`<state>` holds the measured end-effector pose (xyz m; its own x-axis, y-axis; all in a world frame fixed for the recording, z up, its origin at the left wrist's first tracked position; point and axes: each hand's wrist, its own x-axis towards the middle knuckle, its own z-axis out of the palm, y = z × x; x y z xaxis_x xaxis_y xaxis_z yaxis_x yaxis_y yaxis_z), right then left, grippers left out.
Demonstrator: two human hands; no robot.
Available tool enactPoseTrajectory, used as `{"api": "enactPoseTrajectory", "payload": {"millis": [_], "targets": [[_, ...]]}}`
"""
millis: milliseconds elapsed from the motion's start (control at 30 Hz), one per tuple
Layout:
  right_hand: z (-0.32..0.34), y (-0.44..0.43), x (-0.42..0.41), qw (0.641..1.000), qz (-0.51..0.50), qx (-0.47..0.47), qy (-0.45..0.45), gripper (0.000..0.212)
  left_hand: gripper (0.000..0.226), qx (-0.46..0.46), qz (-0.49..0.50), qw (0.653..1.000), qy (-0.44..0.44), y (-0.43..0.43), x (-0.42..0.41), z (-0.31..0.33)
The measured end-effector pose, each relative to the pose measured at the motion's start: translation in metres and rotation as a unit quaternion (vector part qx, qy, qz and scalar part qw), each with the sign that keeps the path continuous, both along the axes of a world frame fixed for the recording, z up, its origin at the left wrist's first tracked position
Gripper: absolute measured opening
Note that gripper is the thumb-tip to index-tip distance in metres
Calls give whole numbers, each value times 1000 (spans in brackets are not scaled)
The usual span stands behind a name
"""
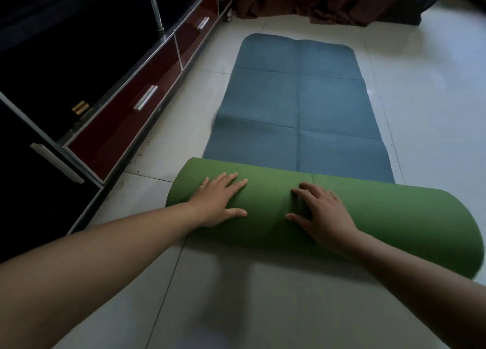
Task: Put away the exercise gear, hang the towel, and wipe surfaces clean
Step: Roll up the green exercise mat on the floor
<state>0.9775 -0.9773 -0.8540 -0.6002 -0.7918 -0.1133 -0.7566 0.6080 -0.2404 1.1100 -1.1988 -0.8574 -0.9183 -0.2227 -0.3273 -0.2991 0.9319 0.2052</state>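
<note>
one low cabinet (123, 122) — beside half-rolled mat (302, 127)

Bare left hand (219, 202), bare right hand (322, 214), bare left forearm (105, 248), bare right forearm (410, 275)

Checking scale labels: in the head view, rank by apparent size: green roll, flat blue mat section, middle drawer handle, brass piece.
1. green roll, flat blue mat section: alike, roll nearer, unranked
2. middle drawer handle
3. brass piece

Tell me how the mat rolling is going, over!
Hands open: left hand and right hand press the green roll. Part rolled; blue stretch lies flat ahead. Dark cabinet alongside, apart.
</note>
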Motion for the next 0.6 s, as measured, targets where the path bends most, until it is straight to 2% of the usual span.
{"api": "enactPoseTrajectory", "payload": {"millis": [133,233,300,433,600], "targets": [[-4,24,-10,996,24,82,30,97,76,-10,-8,1000,18,-9,-13,-1],[-6,28,-19,989,29,140,49,121,63,-5,-22,997,68,-4,-17,0],[-10,26,-22,985,24,162,63,130,56,2,-35,996,79,0,-17,-2],[-9,18,-30,986,15,159,57,128,65,-11,-42,998,47,1,-18,-3],[-1,16,-39,993,19,99,60,110,89,-15,-38,998,44,-4,-19,4]]}}
